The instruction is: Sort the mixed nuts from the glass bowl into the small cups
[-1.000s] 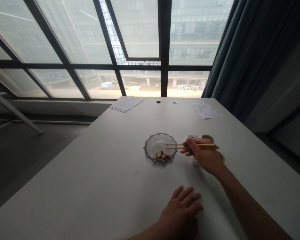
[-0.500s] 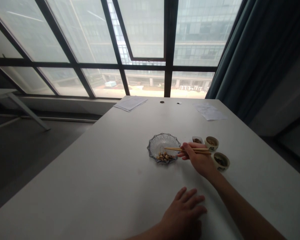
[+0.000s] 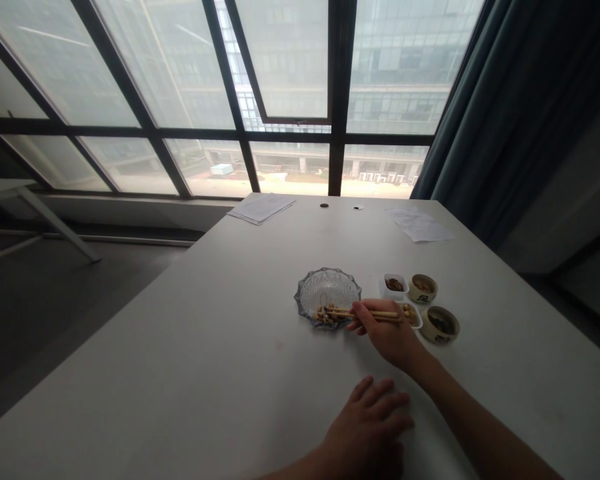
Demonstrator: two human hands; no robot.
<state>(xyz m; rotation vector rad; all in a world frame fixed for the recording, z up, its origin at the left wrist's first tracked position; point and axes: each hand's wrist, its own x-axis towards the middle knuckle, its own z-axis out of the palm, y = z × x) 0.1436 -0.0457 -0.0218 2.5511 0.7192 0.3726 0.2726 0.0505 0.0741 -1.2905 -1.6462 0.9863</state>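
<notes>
My right hand (image 3: 380,325) is closed around a pair of wooden chopsticks (image 3: 380,315). Their tips reach into a scalloped glass bowl (image 3: 307,290), at a pile of small mixed pieces (image 3: 327,315), brown and pale, in its near part. Whether the tips pinch a piece is too small to tell. Partly behind my right hand is a white container (image 3: 416,319) of round tan pieces. Beyond it stands a small white container (image 3: 394,285) with dark brown bits. My left hand (image 3: 370,420) lies on the table with its fingers spread, holding nothing.
Two small pale cups, one farther (image 3: 423,289) and one nearer (image 3: 440,325), stand right of the white containers, with contents inside. Paper sheets lie on the white table (image 3: 205,333) at the far left (image 3: 263,208) and far right (image 3: 420,223). Windows and a dark curtain (image 3: 480,133) lie beyond.
My right hand has moved down and slightly left, bringing the chopstick tips down to the pile in the glass bowl. The white container beside the hand now shows. My left hand stays put.
</notes>
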